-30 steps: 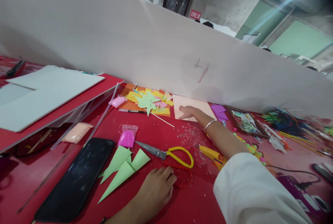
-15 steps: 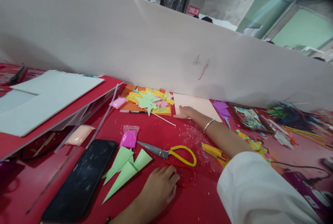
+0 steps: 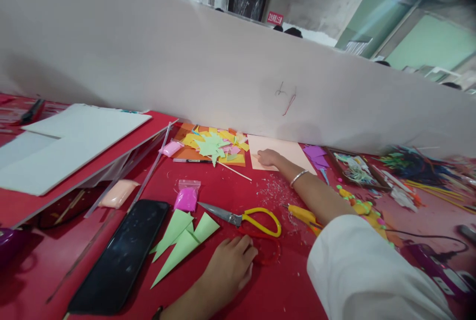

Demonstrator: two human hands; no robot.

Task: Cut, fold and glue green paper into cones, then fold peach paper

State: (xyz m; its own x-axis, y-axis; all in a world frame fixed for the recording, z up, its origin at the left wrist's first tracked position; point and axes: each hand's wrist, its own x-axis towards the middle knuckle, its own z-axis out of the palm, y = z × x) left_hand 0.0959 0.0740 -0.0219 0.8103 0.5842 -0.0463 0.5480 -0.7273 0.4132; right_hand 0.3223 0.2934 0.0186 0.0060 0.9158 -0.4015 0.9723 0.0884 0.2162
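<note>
My right hand (image 3: 268, 158) reaches out over a pale peach sheet of paper (image 3: 292, 154) lying against the partition. Its fingers are bunched together at the sheet's left part, and whether anything is between them is hidden. My left hand (image 3: 232, 264) rests on the red table, fingers loosely bent and a little apart, beside the red handle of the scissors (image 3: 260, 215). The scissors' other handle is yellow, and their blades point left. Folded light-green paper pieces (image 3: 188, 248) lie left of my left hand. A yellow glue gun (image 3: 302, 214) lies under my right forearm.
A black phone (image 3: 121, 255) and a bag of pink clay (image 3: 187, 197) lie on the left. Paper scraps (image 3: 213, 144) are heaped on orange paper at the back. White boards (image 3: 74, 146) stand left, a tray (image 3: 357, 170) right. A pale partition (image 3: 178, 62) closes off the back.
My right hand has shifted over the peach sheet, and its fingers have drawn together. My left hand stays by the scissors. The camera's view has shifted slightly.
</note>
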